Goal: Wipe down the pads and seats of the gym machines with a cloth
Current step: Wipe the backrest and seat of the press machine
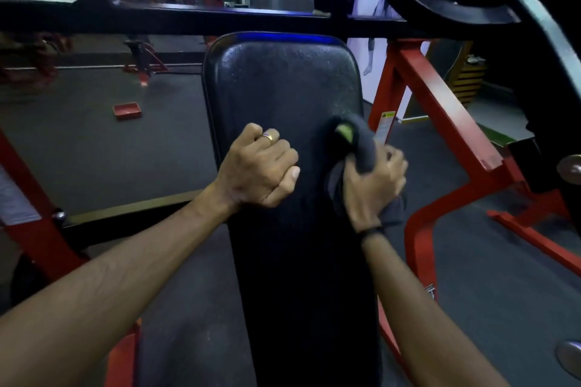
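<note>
A long black padded backrest (283,88) of a red-framed gym machine runs up the middle of the view. My right hand (372,185) grips a dark grey cloth (361,148) with a green tag, bunched against the pad's right edge about halfway up. My left hand (257,166), with a ring on one finger, lies on the pad's left side with its fingers curled into a loose fist, holding nothing. The lower part of the pad lies between my forearms.
Red frame beams (440,110) slope down on the right of the pad and another red beam (31,198) stands at the left. A black crossbar (204,17) passes above the pad's top. A small red block (127,110) lies on the dark floor at the left.
</note>
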`<state>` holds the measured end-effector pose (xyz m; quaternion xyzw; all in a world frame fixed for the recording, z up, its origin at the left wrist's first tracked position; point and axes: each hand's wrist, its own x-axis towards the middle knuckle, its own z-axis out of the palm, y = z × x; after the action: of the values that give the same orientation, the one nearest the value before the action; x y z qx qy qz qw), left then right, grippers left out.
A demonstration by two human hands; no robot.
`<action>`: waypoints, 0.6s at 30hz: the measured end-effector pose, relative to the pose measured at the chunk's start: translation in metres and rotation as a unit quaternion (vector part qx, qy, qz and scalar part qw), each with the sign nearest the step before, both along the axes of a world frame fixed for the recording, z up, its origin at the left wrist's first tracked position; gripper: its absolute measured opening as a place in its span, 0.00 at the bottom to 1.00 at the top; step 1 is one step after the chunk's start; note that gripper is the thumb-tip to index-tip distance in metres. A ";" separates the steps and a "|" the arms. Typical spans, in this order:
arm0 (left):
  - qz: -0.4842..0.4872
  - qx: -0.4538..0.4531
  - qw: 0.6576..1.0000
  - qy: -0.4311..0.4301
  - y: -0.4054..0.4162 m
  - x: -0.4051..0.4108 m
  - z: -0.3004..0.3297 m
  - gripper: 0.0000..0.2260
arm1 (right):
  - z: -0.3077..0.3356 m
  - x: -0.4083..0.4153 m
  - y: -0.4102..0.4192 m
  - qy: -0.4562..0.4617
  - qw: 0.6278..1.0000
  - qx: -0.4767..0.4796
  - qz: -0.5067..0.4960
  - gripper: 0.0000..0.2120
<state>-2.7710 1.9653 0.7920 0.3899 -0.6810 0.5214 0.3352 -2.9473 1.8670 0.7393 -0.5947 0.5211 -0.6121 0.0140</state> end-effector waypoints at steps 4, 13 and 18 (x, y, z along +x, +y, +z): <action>0.058 0.008 0.997 0.050 0.007 -0.002 0.002 0.20 | 0.056 0.050 0.002 -0.015 1.000 0.005 -0.026 0.24; 0.061 0.074 0.986 0.133 0.012 -0.004 0.007 0.25 | -0.085 -0.023 0.067 0.064 0.995 -0.033 0.063 0.25; 0.072 0.084 0.984 0.138 0.012 -0.004 0.010 0.26 | 0.036 0.018 0.000 -0.069 0.994 0.079 -0.009 0.26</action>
<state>-2.7753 1.9770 0.8016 0.5330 -0.6393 0.4263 0.3542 -2.9293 1.8675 0.7757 -0.5437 0.5707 -0.6086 0.0913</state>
